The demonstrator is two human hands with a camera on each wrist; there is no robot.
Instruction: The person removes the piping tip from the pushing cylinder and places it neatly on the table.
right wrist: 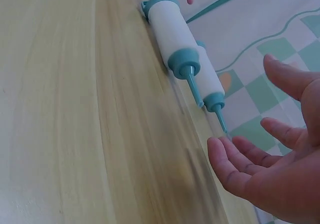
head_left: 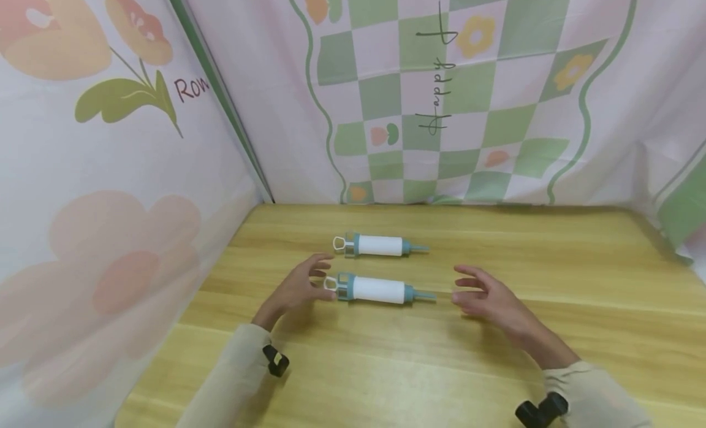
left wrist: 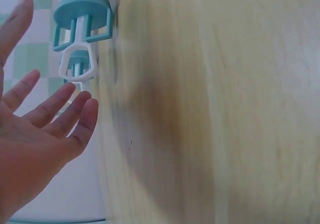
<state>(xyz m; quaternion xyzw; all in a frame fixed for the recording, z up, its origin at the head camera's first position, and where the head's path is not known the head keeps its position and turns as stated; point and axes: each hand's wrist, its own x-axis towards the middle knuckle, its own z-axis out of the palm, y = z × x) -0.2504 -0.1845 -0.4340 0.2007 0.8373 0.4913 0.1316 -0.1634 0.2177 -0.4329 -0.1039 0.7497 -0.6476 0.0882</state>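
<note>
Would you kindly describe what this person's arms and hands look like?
The left sleeve and right sleeve are long and pale beige. Each carries a compact black wrist camera. The left hand and right hand look ungloved, with no rings visible.

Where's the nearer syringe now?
In the head view, the nearer syringe lies on the table between the left hand and right hand, just in front of the other syringe.

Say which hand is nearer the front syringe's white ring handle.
Left. The left hand is by the white ring handle; the right hand is beyond the opposite teal nozzle.
</note>
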